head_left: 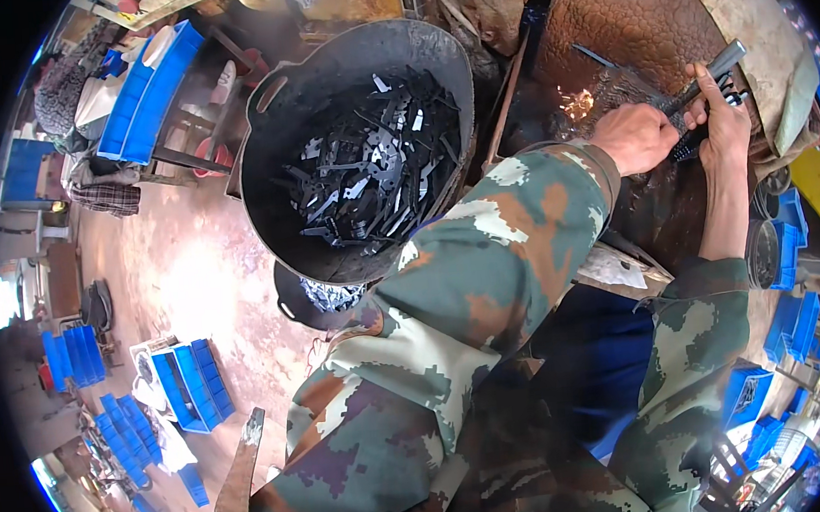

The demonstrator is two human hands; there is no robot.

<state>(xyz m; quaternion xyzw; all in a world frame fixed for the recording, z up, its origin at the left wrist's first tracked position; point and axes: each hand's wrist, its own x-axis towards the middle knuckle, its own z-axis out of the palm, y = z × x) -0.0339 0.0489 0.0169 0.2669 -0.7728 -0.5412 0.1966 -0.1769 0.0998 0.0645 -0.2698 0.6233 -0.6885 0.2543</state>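
My left hand (635,137) is closed in a fist at the upper right, beside a dark rod-like metal tool (725,60); what the fist grips is hidden. My right hand (726,124) has its fingers wrapped round that tool, with the thumb side up along it. Orange sparks (577,103) fly just beyond my left hand, in front of a brown, crusted surface (635,12). To the left stands a large black tub (267,185) with cut-out handles, holding many flat dark metal pieces (379,158), some with bright shiny faces.
Below the tub, a smaller dark container (289,298) holds shiny metal pieces. Blue plastic bins (191,385) stand on the floor at left, and a blue tray (147,94) is at upper left near a seated person (90,174). More blue bins (790,324) line the right side.
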